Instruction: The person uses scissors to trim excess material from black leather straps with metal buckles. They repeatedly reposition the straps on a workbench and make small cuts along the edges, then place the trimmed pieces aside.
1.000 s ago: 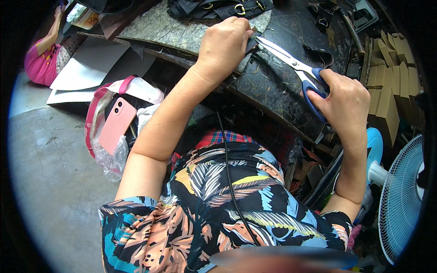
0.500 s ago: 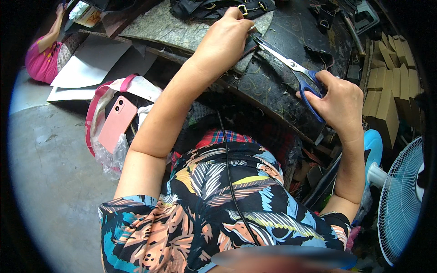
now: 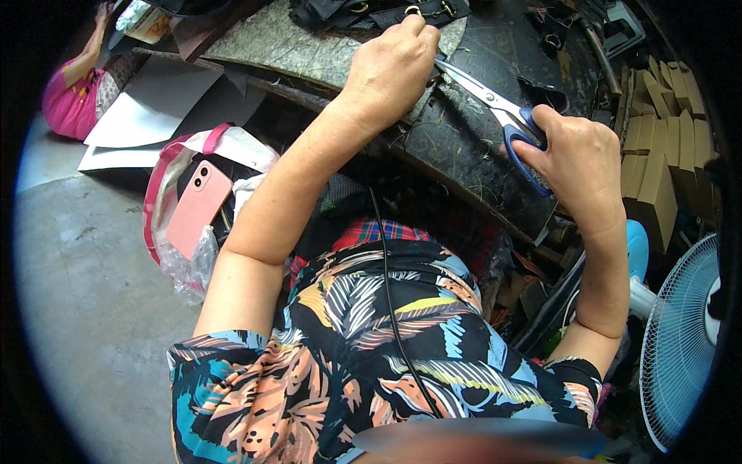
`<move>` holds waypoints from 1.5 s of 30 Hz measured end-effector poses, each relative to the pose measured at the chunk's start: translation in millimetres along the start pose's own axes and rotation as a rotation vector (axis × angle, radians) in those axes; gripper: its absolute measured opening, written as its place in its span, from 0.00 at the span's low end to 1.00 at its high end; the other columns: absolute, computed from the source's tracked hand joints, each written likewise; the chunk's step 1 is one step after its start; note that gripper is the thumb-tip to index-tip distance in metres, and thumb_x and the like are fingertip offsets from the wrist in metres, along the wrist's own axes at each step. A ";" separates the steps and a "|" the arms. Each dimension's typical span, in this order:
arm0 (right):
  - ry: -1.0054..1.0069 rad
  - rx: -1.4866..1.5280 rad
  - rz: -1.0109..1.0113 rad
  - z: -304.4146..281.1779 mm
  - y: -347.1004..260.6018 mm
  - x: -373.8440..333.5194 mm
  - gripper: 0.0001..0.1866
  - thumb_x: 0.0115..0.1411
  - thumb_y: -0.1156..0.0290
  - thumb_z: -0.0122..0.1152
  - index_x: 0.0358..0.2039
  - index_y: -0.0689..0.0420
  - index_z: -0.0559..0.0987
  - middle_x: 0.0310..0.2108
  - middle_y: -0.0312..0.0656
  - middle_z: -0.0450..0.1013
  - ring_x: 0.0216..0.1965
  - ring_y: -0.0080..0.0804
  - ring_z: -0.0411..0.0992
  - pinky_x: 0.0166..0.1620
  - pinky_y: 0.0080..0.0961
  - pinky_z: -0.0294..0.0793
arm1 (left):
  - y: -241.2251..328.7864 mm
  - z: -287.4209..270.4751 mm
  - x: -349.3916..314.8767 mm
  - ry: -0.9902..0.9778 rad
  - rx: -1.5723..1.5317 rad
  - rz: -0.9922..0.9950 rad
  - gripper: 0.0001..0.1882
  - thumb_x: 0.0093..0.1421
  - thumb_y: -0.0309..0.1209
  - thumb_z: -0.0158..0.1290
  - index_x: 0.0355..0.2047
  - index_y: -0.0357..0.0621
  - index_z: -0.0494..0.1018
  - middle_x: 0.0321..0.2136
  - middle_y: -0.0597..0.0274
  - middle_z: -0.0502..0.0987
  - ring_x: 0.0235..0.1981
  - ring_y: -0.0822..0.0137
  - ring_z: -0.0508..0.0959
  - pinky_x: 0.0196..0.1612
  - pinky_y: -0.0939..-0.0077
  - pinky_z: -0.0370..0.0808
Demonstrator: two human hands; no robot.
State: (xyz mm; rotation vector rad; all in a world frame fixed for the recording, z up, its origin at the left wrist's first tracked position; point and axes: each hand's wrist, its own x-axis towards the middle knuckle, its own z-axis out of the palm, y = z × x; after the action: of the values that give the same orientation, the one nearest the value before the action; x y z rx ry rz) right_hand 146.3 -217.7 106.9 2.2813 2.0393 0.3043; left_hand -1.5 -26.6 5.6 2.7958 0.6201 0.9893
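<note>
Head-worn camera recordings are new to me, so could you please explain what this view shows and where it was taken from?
There is no machine here: these are a person's two bare hands, seen from above by a wide fisheye camera on that person's head. Straight edges bend near the rim, and the picture's left is the person's left. The right hand holds blue-handled scissors, whose blades point toward the left hand. The left hand's fingers are curled; what, if anything, they pinch cannot be made out. Below is a dark worktop strewn with thread-like scraps, bearing a pale speckled board. Beyond the left hand lie black straps with gold-coloured buckles.
</note>
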 end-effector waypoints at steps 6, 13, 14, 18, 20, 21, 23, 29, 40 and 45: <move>-0.044 0.012 0.042 4.5 -0.7 1.8 0.17 0.52 0.54 0.73 0.31 0.53 0.81 0.22 0.44 0.79 0.27 0.41 0.81 0.32 0.35 0.78 | -22.0 -36.3 -9.7 0.119 -0.233 -0.130 0.03 0.64 0.24 0.51 0.35 0.38 0.73 0.34 0.47 0.73 0.38 0.44 0.75 0.42 0.57 0.74; -0.006 0.065 0.119 16.1 -0.8 0.5 0.17 0.51 0.55 0.74 0.33 0.53 0.81 0.24 0.46 0.78 0.27 0.45 0.79 0.32 0.38 0.76 | -25.0 -81.1 -53.4 -0.176 -0.157 -0.002 0.23 0.48 0.33 0.70 0.43 0.41 0.75 0.39 0.52 0.74 0.45 0.49 0.75 0.49 0.62 0.73; 0.003 0.080 0.130 16.5 -1.7 0.3 0.17 0.51 0.55 0.74 0.33 0.53 0.80 0.24 0.46 0.78 0.27 0.45 0.79 0.32 0.38 0.75 | -24.0 -78.9 -54.2 -0.151 -0.157 -0.013 0.23 0.47 0.32 0.70 0.43 0.41 0.75 0.38 0.52 0.74 0.45 0.49 0.75 0.49 0.62 0.74; 0.100 0.215 0.056 16.0 -10.4 -5.8 0.16 0.49 0.60 0.75 0.34 0.53 0.81 0.24 0.45 0.78 0.26 0.43 0.79 0.31 0.34 0.76 | -23.2 -63.4 -46.9 -0.043 -0.162 -0.018 0.21 0.49 0.30 0.68 0.42 0.41 0.74 0.38 0.54 0.75 0.45 0.50 0.75 0.50 0.61 0.74; 0.048 0.188 0.047 18.9 -15.3 -5.2 0.16 0.49 0.60 0.75 0.34 0.53 0.82 0.24 0.44 0.79 0.26 0.42 0.79 0.31 0.34 0.76 | -23.7 -59.2 -44.8 -0.039 -0.132 -0.015 0.20 0.50 0.30 0.67 0.42 0.42 0.74 0.39 0.55 0.76 0.46 0.50 0.75 0.51 0.60 0.73; 0.012 0.177 0.052 20.3 -17.0 -4.7 0.16 0.49 0.60 0.75 0.35 0.53 0.82 0.24 0.44 0.79 0.26 0.42 0.79 0.31 0.34 0.76 | -24.0 -58.8 -45.0 -0.014 -0.123 -0.007 0.19 0.51 0.30 0.67 0.42 0.42 0.75 0.39 0.55 0.76 0.46 0.50 0.75 0.51 0.61 0.74; 0.030 0.170 0.053 19.5 -17.0 -4.9 0.16 0.48 0.59 0.75 0.34 0.53 0.82 0.25 0.43 0.79 0.26 0.40 0.80 0.31 0.33 0.77 | -24.3 -59.2 -46.2 0.024 -0.099 0.006 0.18 0.52 0.31 0.66 0.43 0.42 0.75 0.39 0.55 0.76 0.46 0.51 0.76 0.51 0.61 0.74; 0.111 0.156 -0.004 8.0 -11.6 -4.3 0.17 0.46 0.58 0.76 0.33 0.54 0.83 0.26 0.42 0.80 0.26 0.38 0.80 0.33 0.32 0.77 | -23.2 -62.3 -50.4 0.020 -0.133 0.085 0.13 0.57 0.28 0.63 0.42 0.40 0.77 0.40 0.56 0.78 0.39 0.52 0.79 0.43 0.63 0.78; 0.091 0.124 -0.055 7.5 -15.8 -5.3 0.19 0.44 0.61 0.77 0.36 0.54 0.82 0.27 0.42 0.80 0.29 0.39 0.79 0.38 0.33 0.76 | -26.8 -55.0 -36.4 0.003 0.105 0.181 0.05 0.53 0.23 0.56 0.32 0.43 0.76 0.29 0.58 0.79 0.37 0.57 0.81 0.40 0.67 0.79; 0.078 0.080 -0.091 10.9 -21.2 -7.1 0.18 0.45 0.61 0.76 0.34 0.53 0.81 0.24 0.39 0.78 0.27 0.38 0.77 0.34 0.33 0.75 | -28.5 -46.8 -30.1 0.062 0.090 0.147 0.05 0.56 0.25 0.57 0.34 0.42 0.75 0.27 0.55 0.80 0.34 0.56 0.83 0.37 0.63 0.80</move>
State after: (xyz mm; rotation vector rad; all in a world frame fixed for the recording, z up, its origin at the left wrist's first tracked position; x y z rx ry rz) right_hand 126.9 -221.3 91.8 2.2468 2.2245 0.3160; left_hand -61.6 -14.5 18.0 2.9360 0.4832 1.1046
